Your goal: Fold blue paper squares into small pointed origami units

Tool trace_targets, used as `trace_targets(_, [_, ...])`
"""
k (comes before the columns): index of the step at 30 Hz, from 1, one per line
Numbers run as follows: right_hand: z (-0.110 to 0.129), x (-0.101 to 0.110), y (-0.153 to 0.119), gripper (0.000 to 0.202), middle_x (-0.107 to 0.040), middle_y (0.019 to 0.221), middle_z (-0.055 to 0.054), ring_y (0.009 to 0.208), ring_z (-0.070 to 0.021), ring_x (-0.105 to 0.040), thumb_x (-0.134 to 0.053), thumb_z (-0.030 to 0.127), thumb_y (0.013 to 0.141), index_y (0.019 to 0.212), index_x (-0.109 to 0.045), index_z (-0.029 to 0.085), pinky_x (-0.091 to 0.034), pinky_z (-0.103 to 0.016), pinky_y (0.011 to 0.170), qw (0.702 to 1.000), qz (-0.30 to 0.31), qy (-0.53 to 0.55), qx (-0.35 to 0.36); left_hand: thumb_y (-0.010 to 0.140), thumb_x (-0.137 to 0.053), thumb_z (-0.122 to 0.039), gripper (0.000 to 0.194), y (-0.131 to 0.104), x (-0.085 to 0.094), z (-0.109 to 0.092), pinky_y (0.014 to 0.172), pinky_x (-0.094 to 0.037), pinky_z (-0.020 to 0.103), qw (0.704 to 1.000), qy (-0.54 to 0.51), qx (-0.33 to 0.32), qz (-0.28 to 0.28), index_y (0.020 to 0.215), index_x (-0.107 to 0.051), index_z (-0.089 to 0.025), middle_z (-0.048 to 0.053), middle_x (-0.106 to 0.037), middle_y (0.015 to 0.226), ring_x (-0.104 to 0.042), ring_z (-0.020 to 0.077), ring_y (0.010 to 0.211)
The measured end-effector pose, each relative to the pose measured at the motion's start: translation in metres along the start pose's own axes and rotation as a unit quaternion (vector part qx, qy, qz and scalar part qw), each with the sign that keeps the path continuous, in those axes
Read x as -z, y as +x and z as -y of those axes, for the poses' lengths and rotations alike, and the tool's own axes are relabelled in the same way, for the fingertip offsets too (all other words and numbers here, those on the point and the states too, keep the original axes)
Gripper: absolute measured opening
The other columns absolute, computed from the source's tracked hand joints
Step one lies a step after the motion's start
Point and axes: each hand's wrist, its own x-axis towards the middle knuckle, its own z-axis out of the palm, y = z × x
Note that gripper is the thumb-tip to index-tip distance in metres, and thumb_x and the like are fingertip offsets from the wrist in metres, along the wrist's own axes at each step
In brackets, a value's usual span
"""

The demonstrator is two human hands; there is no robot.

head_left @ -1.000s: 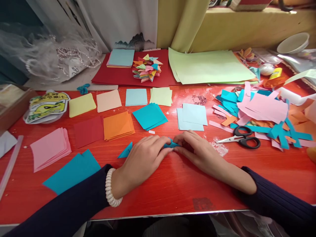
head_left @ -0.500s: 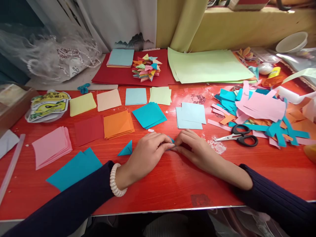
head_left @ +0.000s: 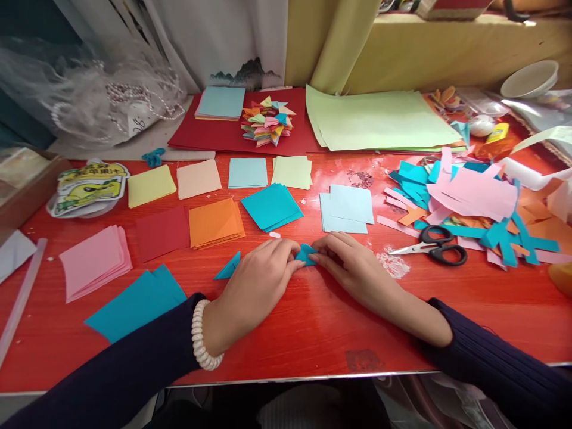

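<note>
A small piece of folded blue paper (head_left: 305, 255) is pinched between both hands, low over the red table. My left hand (head_left: 263, 277) is closed on its left side, thumb and forefinger pressed together. From the right, my right hand (head_left: 353, 265) grips the other side between thumb and fingers. Some of the paper is hidden under the fingertips. Beside my left hand lies a folded blue triangle (head_left: 227, 266), partly covered by the hand. Just beyond the hands are a stack of blue squares (head_left: 272, 207) and pale blue squares (head_left: 346, 208).
Black-handled scissors (head_left: 440, 244) lie right of my right hand, before a heap of paper scraps (head_left: 473, 193). Pink sheets (head_left: 96, 262), orange sheets (head_left: 215, 223) and larger blue sheets (head_left: 136, 304) lie leftward. A multicoloured folded-paper ornament (head_left: 268, 122) stands at the back.
The folded blue paper, mostly hidden by my fingers before, now shows between them. My left fingertips have shifted slightly left, and the left hand covers more of the triangle.
</note>
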Motion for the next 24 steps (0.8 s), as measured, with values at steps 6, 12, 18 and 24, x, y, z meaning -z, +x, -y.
trace_targets(6, [0.004, -0.003, 0.003, 0.002, -0.054, 0.073, -0.001, 0.069, -0.0148, -0.050, -0.049, 0.020, 0.087, 0.086, -0.047, 0.018, -0.038, -0.026, 0.060, 0.999, -0.003, -0.020, -0.037, 0.093, -0.040, -0.029, 0.021, -0.001, -0.003, -0.002, 0.071, -0.047, 0.030, 0.998, 0.069, 0.002, 0.005, 0.103, -0.053, -0.016, 0.004, -0.060, 0.092, -0.057, 0.0171, 0.086])
trace_targets(12, [-0.001, -0.008, 0.001, 0.010, -0.053, 0.078, -0.002, 0.070, -0.0147, -0.051, -0.050, 0.023, 0.086, 0.089, -0.042, 0.019, -0.040, -0.026, 0.058, 0.998, -0.017, -0.015, -0.058, 0.092, -0.041, -0.027, 0.022, -0.002, -0.003, -0.001, 0.073, -0.047, 0.029, 0.996, 0.082, -0.019, -0.007, 0.109, -0.051, -0.017, 0.004, -0.060, 0.094, -0.056, 0.0175, 0.088])
trace_targets(18, [-0.012, 0.001, -0.011, 0.019, -0.059, 0.101, -0.009, 0.092, -0.0173, -0.057, -0.047, 0.024, 0.088, 0.107, -0.048, 0.018, -0.047, -0.031, 0.077, 0.994, -0.054, -0.058, 0.081, 0.094, -0.037, -0.023, 0.030, -0.002, -0.003, -0.001, 0.064, -0.045, 0.024, 0.993, 0.116, -0.030, 0.022, 0.122, -0.046, -0.021, 0.001, -0.054, 0.082, -0.053, 0.0132, 0.074])
trace_targets(24, [-0.017, 0.016, -0.030, 0.043, -0.052, 0.129, -0.007, 0.124, -0.0222, -0.040, -0.048, 0.019, 0.088, 0.130, -0.041, 0.012, -0.036, -0.042, 0.102, 0.946, 0.035, -0.208, 0.244, 0.093, -0.037, -0.019, 0.030, 0.000, -0.001, -0.002, 0.059, -0.043, 0.024, 0.988, 0.140, -0.031, 0.050, 0.121, -0.048, -0.019, 0.002, -0.052, 0.081, -0.052, 0.0131, 0.072])
